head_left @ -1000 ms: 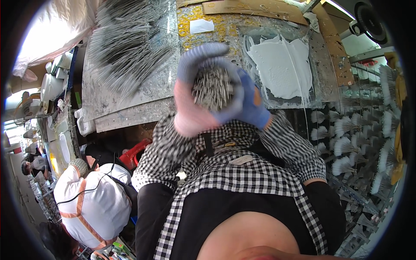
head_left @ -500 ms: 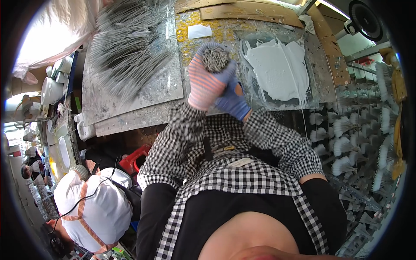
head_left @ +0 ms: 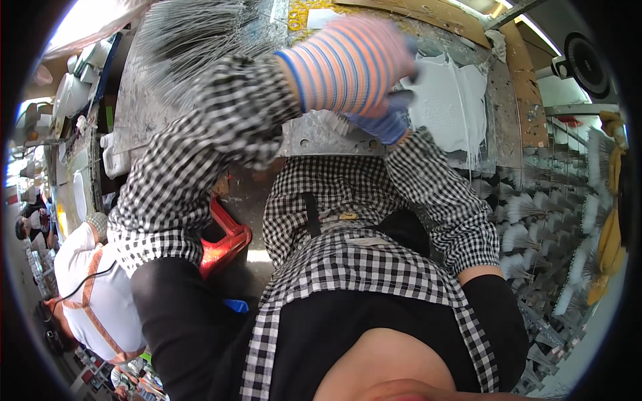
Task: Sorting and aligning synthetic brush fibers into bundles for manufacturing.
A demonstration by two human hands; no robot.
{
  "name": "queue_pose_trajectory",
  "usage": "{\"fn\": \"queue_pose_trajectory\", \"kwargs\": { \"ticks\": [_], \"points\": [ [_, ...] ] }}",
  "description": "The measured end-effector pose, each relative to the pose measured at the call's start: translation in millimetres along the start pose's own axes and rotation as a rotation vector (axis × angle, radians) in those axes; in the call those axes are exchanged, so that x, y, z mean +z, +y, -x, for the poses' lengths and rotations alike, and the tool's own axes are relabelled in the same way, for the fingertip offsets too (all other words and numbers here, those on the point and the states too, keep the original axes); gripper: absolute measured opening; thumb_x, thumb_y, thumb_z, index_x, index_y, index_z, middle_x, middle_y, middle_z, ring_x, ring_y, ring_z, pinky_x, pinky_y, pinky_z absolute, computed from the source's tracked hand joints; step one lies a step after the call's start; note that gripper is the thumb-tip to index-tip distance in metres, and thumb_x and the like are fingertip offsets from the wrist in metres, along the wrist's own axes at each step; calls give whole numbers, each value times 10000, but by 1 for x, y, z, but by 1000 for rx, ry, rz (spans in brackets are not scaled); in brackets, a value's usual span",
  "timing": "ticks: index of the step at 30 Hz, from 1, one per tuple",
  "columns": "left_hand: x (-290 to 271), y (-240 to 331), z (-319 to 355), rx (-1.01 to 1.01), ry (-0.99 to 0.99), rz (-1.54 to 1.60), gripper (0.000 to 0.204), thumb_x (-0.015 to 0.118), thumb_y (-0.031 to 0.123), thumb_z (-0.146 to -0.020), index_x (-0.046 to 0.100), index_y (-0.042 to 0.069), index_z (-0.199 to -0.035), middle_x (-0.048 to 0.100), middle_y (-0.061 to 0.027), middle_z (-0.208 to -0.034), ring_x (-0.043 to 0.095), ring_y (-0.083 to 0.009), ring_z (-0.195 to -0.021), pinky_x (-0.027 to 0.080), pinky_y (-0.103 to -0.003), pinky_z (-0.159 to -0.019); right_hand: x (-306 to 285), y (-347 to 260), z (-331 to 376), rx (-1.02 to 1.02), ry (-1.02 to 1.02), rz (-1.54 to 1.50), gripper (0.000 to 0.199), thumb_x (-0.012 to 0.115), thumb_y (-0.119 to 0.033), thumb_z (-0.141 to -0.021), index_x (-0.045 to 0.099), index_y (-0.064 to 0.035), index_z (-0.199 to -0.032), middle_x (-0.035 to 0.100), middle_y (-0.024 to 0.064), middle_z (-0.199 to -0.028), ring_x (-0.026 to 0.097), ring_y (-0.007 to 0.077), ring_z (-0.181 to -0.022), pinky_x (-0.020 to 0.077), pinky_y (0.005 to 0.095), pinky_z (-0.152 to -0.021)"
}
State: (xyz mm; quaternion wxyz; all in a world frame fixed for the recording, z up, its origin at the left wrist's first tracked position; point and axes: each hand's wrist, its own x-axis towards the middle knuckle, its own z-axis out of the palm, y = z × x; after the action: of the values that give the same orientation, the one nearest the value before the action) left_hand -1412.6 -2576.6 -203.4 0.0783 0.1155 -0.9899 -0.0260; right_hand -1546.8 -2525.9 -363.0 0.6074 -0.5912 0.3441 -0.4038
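Two gloved hands, left hand [head_left: 348,63] over right hand [head_left: 381,120], beside white paste [head_left: 448,100]; grip state unclear

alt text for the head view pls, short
Two gloved hands meet over a metal worktable: the left hand in a striped glove covers the right hand in a blue glove, beside a patch of white paste. Thin metal rods lie at upper left.

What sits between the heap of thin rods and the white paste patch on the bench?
In the head view, both gloved hands: the left hand over the right hand, between rods and white paste.
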Motion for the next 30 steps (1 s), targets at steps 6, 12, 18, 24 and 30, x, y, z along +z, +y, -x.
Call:
{"fn": "queue_pose_trajectory", "kwargs": {
  "ticks": [6,12,18,24,30],
  "points": [
    [18,-14,-7,-60,22,-34,286,734,281,-829,709,98,-1047,697,-98,-943,689,-315,-867,570,-427,-775,1,9,-9,196,89,895,753,562,-540,-968,304,-94,-1518,384,149,-1528,423,259,-1366,429,402,-1106],
    [13,-9,16,-1,189,96,177,718,195,-834,705,88,-974,679,-112,-926,665,-342,-839,546,-437,-732,30,44,-22,-713,490,668,682,698,-368,-923,402,-62,-1456,470,143,-1416,488,252,-1268,415,373,-1084],
    [19,-7,-15,15,126,203,146,661,126,-873,709,36,-976,684,-134,-932,674,-347,-853,551,-417,-764,13,47,11,-337,519,512,313,777,-199,-787,652,-51,-1033,701,50,-895,696,178,-854,563,309,-780],
    [43,29,-124,384,303,180,505,782,291,-761,615,73,-1185,665,-191,-1146,654,-332,-1054,540,-388,-874,-66,-1,88,-373,705,742,325,777,-301,-800,696,-37,-970,699,32,-794,684,153,-620,604,300,-555],
    [-5,66,-200,263,-517,-40,141,736,205,-778,756,79,-838,739,-144,-861,717,-280,-819,591,-380,-780,-117,11,146,-94,1009,909,685,854,-462,-763,621,-8,-1220,701,125,-1138,693,246,-1021,578,336,-878]
  ]
}}
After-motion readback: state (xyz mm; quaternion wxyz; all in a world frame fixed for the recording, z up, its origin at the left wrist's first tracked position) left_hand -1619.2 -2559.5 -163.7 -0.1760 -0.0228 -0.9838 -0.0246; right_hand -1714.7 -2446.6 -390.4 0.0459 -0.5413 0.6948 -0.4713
